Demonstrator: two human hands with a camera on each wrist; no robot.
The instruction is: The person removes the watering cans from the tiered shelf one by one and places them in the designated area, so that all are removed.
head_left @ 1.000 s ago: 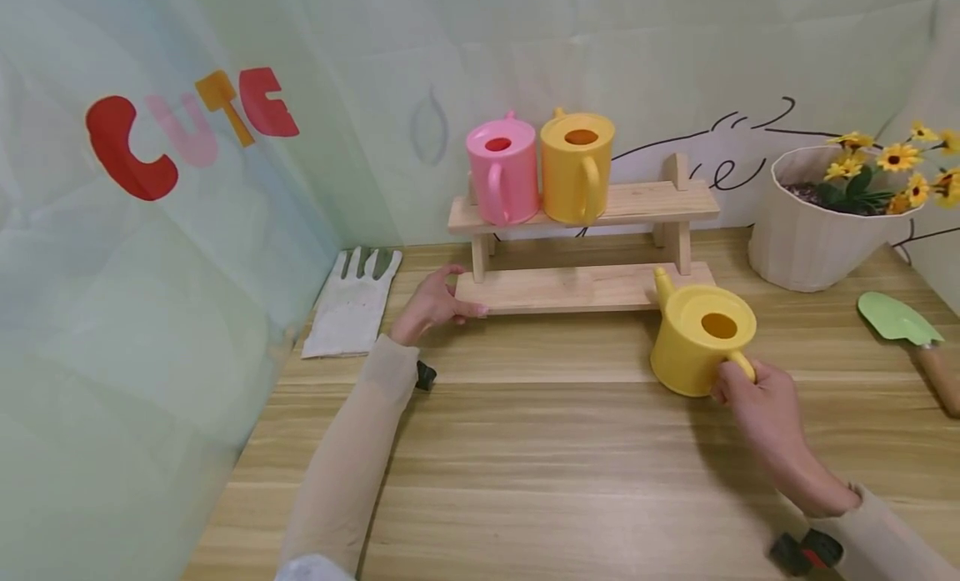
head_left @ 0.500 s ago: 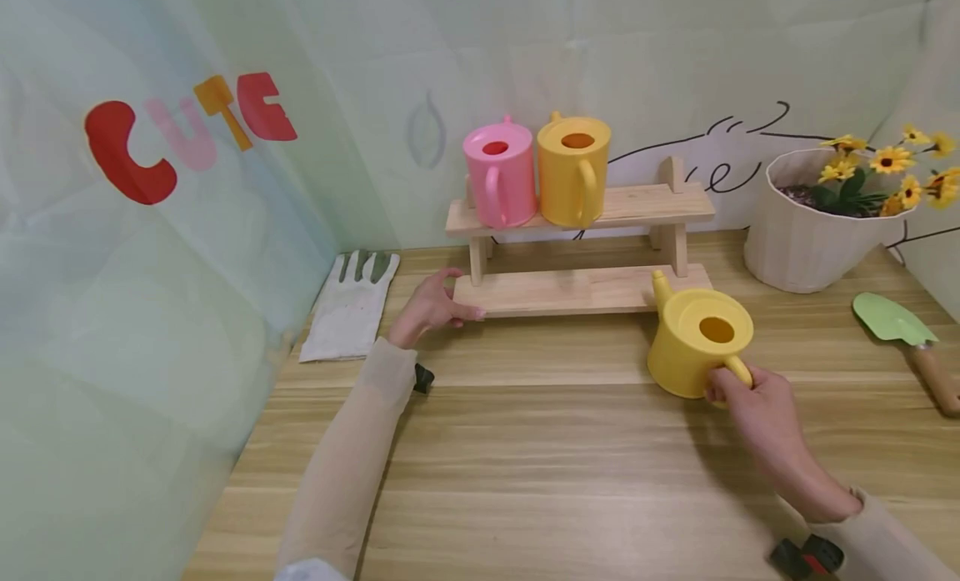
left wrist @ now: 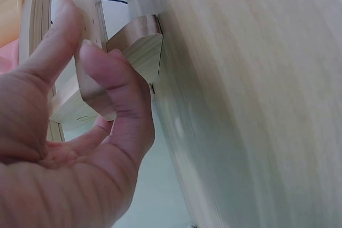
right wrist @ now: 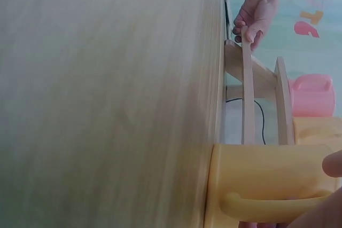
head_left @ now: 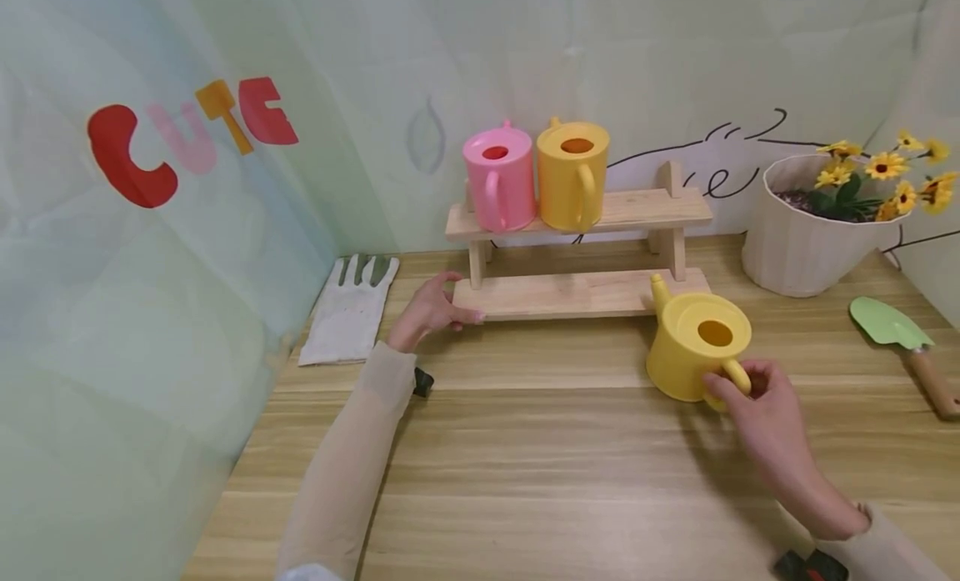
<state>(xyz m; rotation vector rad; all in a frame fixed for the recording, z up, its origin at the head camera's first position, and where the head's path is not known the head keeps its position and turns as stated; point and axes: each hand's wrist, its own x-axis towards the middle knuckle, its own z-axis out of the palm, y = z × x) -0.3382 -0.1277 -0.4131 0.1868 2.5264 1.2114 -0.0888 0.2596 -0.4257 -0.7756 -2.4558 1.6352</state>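
Facing printed walls (head_left: 645, 72) across grained table (head_left: 562, 481), right grip (head_left: 776, 427) loosely holds yellow can (head_left: 678, 360) by handle (head_left: 738, 375), left grip (head_left: 431, 308) pinching shelf (head_left: 555, 294).

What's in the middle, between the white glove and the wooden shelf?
In the head view, the left hand is between the glove and the wooden shelf, holding the end of its lower board.

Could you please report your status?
Left hand grips wooden stand. Right hand around handle of yellow watering can. Can upright on table. Stand's right end just behind.
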